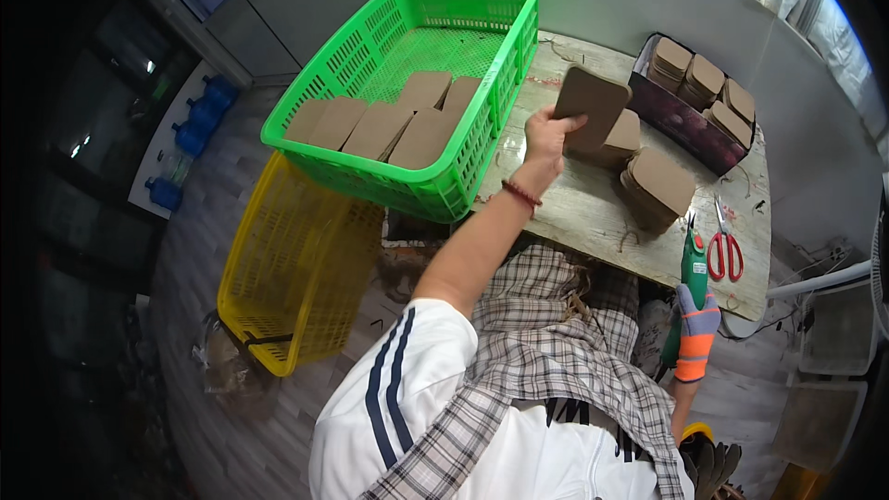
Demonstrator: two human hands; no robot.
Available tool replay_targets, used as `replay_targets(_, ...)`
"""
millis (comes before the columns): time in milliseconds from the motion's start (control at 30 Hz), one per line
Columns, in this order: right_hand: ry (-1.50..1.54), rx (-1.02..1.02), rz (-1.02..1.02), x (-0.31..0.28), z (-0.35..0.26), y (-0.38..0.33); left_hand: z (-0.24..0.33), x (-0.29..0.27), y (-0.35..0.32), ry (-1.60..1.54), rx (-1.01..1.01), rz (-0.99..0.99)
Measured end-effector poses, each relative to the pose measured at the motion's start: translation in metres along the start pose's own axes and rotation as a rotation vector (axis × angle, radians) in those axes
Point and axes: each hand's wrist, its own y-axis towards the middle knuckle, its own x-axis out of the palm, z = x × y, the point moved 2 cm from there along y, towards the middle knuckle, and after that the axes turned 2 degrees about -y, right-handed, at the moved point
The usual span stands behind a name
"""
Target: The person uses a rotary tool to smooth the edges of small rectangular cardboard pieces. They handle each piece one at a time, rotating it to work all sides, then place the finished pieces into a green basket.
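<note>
My bare left hand (546,141), with a beaded bracelet at the wrist, pinches a brown flat board (593,102) with rounded corners. The board is held tilted above the table. Beneath and beside it lie a stack of brown boards (622,134) and another stack (661,185). In an orange and grey glove, my right hand (696,329) is closed around a green hand-held tool (694,264) with a thin pointed tip, at the table's near right edge. Red-handled scissors (725,250) lie just right of the tool.
A green plastic basket (435,167), partly filled with brown boards, stands left of the wooden table (579,213). Below it a yellow basket (250,287) leans tilted. A dark box (685,125) of board stacks sits at the back right. Blue water jugs (204,116) stand far left.
</note>
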Motion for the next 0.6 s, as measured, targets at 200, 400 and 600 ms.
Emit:
replay_targets(200, -0.313, -0.517, -0.068, 0.029, -0.062, -0.028, -0.032, 0.006, -0.066, -0.473, -0.178, 0.102)
replay_targets(400, 0.077, -0.007, -0.159, 0.039, -0.076, -0.042, -0.026, 0.04, -0.093, -0.546, -0.191, 0.062)
replay_targets(600, 0.118, 0.027, -0.171, 0.038, -0.084, -0.051, -0.033, 0.054, -0.099, -0.589, -0.227, 0.07)
